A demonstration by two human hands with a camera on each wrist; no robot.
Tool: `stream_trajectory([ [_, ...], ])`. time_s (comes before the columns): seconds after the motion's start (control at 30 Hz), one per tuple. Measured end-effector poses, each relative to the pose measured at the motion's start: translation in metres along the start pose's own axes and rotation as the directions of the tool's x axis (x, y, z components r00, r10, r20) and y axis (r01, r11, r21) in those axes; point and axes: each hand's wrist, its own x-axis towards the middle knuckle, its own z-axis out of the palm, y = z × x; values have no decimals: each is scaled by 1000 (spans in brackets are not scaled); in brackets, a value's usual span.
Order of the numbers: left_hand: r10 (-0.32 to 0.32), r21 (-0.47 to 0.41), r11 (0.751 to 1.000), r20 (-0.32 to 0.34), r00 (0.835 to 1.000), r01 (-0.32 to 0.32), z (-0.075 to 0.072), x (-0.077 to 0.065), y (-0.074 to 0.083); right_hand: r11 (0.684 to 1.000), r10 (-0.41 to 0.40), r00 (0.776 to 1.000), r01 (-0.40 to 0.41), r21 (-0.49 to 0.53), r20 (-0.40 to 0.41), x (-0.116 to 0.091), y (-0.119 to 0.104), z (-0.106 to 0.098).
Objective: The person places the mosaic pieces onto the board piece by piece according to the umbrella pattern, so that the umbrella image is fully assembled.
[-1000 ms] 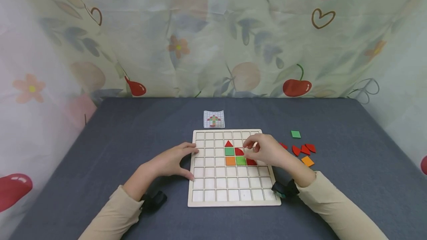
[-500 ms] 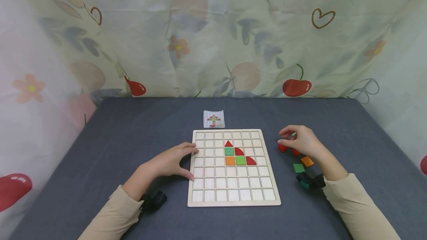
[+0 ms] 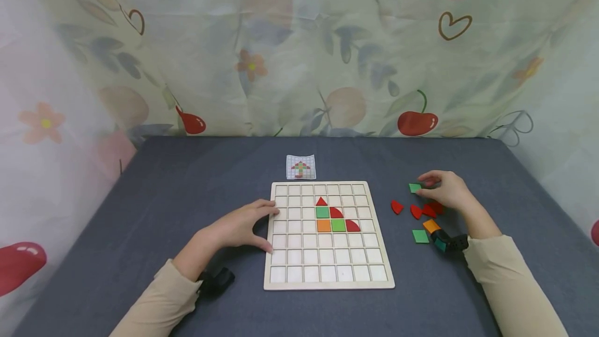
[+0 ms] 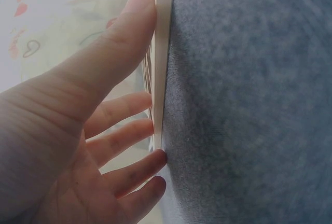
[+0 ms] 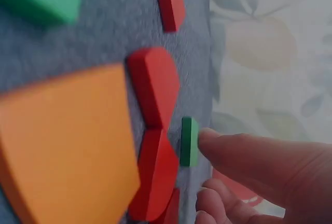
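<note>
The left edge of the pale grid board (image 3: 301, 257) is touched by the left hand (image 3: 236, 225), thumb and fingers spread apart. A little pattern card (image 3: 301, 167) is laid on the table (image 3: 224, 165), just past the board's far edge. Six cells are filled with red, green and orange pieces, the red triangle (image 3: 321, 202) being farthest back. Off to the right, red wedges (image 3: 396, 207) are scattered loose, plus a nearer green square (image 3: 420, 236) and an orange square (image 3: 431, 226). The far green tile (image 3: 414, 188) is met by the right hand (image 3: 446, 190), thumb and fingers apart; actual contact can't really be told.
</note>
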Motion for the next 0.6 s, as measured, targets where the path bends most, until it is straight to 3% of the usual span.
stream_trajectory([
  [0.23, 6, 0, 1000, 0, 1000, -6, 0, 0, 0, 1000, 15, 999, -14, -15, 48, 6, 5, 1],
  [0.6, 1, 3, 1000, 3, 1000, -1, 0, 0, 0, 999, 13, 999, -11, -46, 31, 5, 2, 1],
])
